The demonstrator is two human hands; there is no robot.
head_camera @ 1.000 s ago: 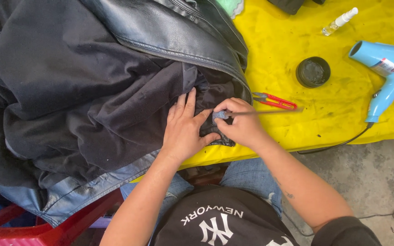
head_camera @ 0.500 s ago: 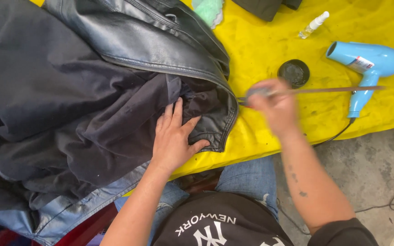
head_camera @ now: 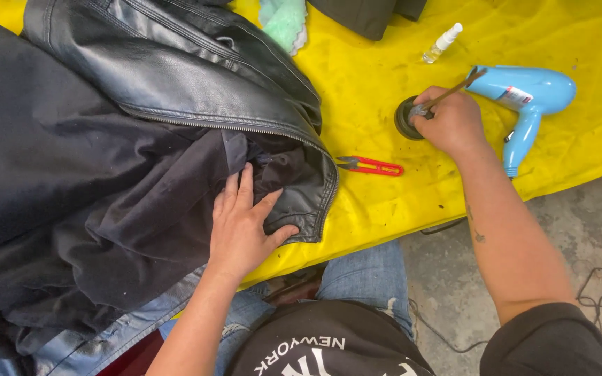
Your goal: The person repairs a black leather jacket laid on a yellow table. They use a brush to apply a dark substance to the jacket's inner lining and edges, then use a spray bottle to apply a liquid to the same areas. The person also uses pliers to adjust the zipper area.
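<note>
A black leather jacket (head_camera: 175,83) lies turned open on the yellow table cover (head_camera: 384,69), its dark lining (head_camera: 106,202) facing up. My left hand (head_camera: 242,226) rests flat on the lining, fingers spread, thumb on the jacket's leather corner. My right hand (head_camera: 451,122) grips a thin brush (head_camera: 454,89) and holds its tip in a small round black tin (head_camera: 405,118) to the right of the jacket.
Red-handled thread snips (head_camera: 371,166) lie between jacket and tin. A blue hair dryer (head_camera: 527,104) lies at the right, a small spray bottle (head_camera: 442,42) and a green cloth (head_camera: 283,21) at the back. Concrete floor with cables shows at the right.
My right hand left the jacket corner beside my left hand and moved right and away with the brush to the black tin. My left hand stayed on the lining.
</note>
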